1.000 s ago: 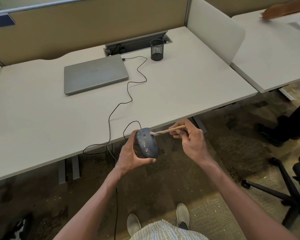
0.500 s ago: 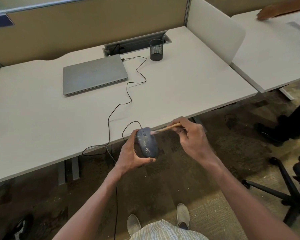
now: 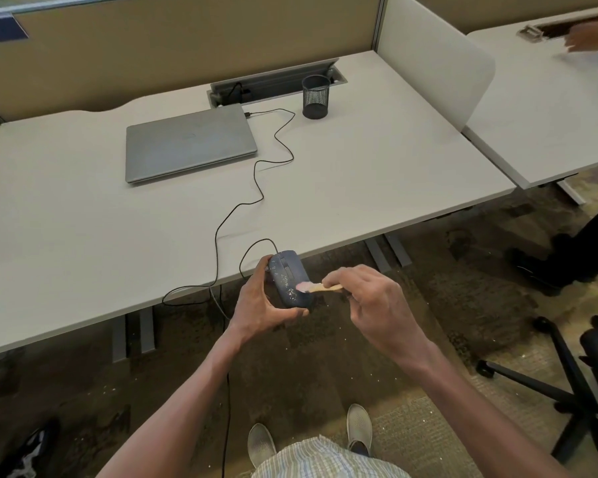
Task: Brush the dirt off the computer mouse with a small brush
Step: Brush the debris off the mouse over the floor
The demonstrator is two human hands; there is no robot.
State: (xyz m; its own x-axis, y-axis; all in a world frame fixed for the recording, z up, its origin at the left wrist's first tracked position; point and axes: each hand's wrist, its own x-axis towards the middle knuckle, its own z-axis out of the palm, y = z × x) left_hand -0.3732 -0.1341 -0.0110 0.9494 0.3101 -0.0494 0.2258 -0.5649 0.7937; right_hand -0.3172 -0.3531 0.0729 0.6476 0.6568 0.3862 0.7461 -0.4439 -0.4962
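I see the left hand (image 3: pixel 263 301) gripping the speckled mouse (image 3: pixel 288 278) off the desk (image 3: pixel 83 236) edge; right hand (image 3: pixel 370 301) fingers pinch the brush (image 3: pixel 320 288), bristles touching the mouse's right side.

I hold the mouse (image 3: pixel 288 278) in my left hand (image 3: pixel 261 303), just off the desk's (image 3: pixel 83 236) near edge, above the floor. My right hand (image 3: pixel 373 305) is to its right, gripping the brush (image 3: pixel 320 288), tip touching the mouse. Cable (image 3: pixel 256 188) runs from the mouse back across the desk to the laptop (image 3: pixel 187 143), which lies toward the far edge, left of the pen cup (image 3: pixel 315 97). Cable tray (image 3: pixel 277 81) sits behind both. Chair (image 3: pixel 573 384) stands on the floor, far right.
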